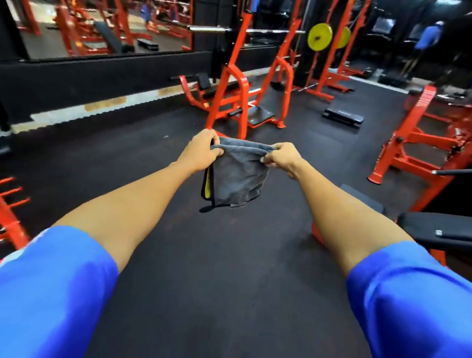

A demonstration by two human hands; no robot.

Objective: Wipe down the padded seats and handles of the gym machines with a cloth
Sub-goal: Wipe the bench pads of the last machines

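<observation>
Above the floor, left hand [200, 150] and right hand [283, 158] pinch cloth [238, 176].

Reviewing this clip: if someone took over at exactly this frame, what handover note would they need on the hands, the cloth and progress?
Hands: the left hand pinches the cloth at its top left corner, and the right hand pinches the top right corner.
Cloth: grey with a yellow side showing at its left edge. It hangs spread between both hands above the floor and touches no machine.
Nearby: a red machine ahead and a black bench pad at right.
Done: no wiping shows here.
Left: bring the cloth to a pad or handle and start wiping. The bench pad looks nearest.
</observation>
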